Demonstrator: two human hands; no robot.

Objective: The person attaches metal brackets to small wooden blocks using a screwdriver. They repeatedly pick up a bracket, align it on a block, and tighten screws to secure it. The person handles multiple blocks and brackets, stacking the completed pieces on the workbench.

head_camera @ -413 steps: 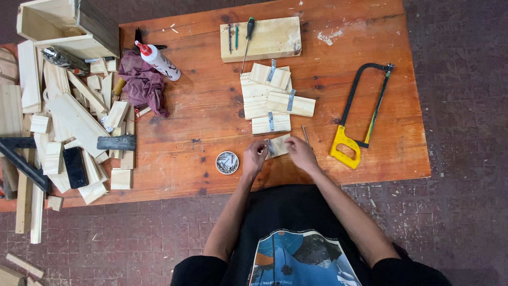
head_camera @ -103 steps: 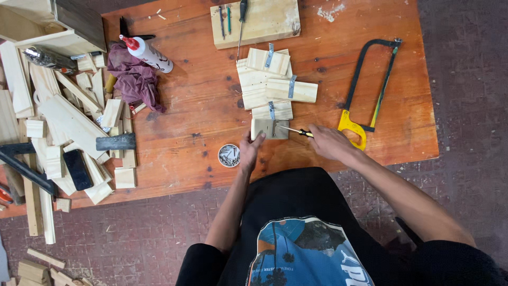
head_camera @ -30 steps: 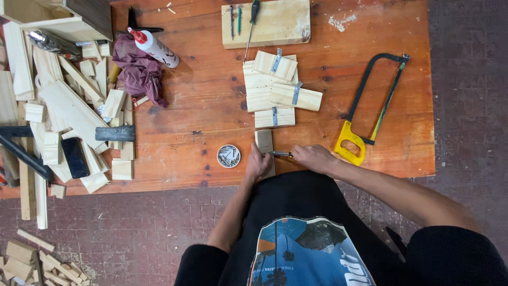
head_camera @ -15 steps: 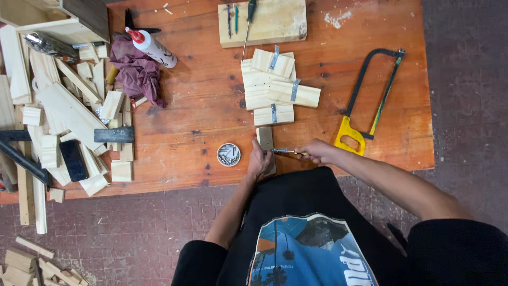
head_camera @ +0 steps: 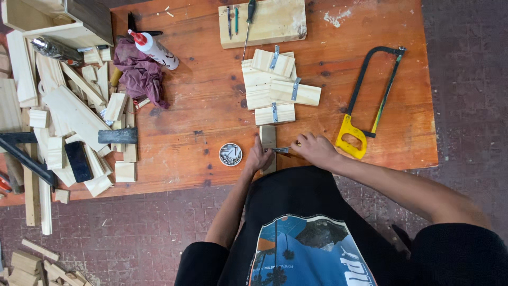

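Overhead view of an orange-brown wooden worktop (head_camera: 201, 100) with a person in a dark printed shirt standing at its near edge. The left hand (head_camera: 258, 158) rests on the near end of a small upright wood strip (head_camera: 268, 139), its grip pressed down against the strip's left side. The right hand (head_camera: 316, 150) lies just to the right of the strip, its grip pinched on a thin screwdriver (head_camera: 282, 150) whose metal tip reaches across to the strip; a small metal bracket seems to sit under the tip, though it is too small to tell for certain. The strip lies near the front edge of the worktop, between a round tin of screws (head_camera: 230, 154) on its left and a yellow-handled hacksaw (head_camera: 370, 103) on its right. Just beyond the strip is a group of pale wood blocks (head_camera: 278, 85) with metal brackets fixed across their joints, some overlapping. Farther back lies a thick board (head_camera: 264, 21) with a few screwdrivers on it. On the left side of the worktop are a white glue bottle (head_camera: 156, 49) with a red tip, lying tilted, a crumpled purple rag (head_camera: 140, 74) touching it, and a loose heap of wood offcuts (head_camera: 69, 111). An open wooden box (head_camera: 58, 21) stands at the far left corner.
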